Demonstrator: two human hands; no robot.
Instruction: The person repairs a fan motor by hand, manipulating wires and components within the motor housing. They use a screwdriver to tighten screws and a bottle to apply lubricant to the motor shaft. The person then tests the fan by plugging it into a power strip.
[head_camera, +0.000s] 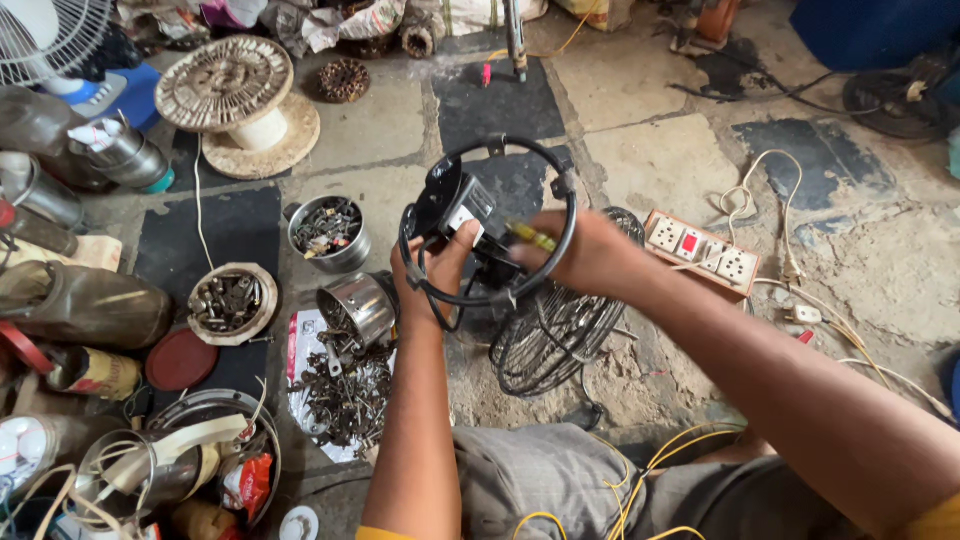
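Left hand (432, 268) grips fan motor (462, 208); right hand (588, 252) holds screwdriver (530, 237) against it

black fan motor unit (462, 215) with round wire ring, held tilted above floor.

Bare forearms, yellow sleeve edges near elbows, grey trousers (540, 480)

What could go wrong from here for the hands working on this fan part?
The screwdriver in the right hand points toward the left hand gripping the black fan housing; a slip might jab it. A dropped screw could vanish among the spilled metal parts beneath.
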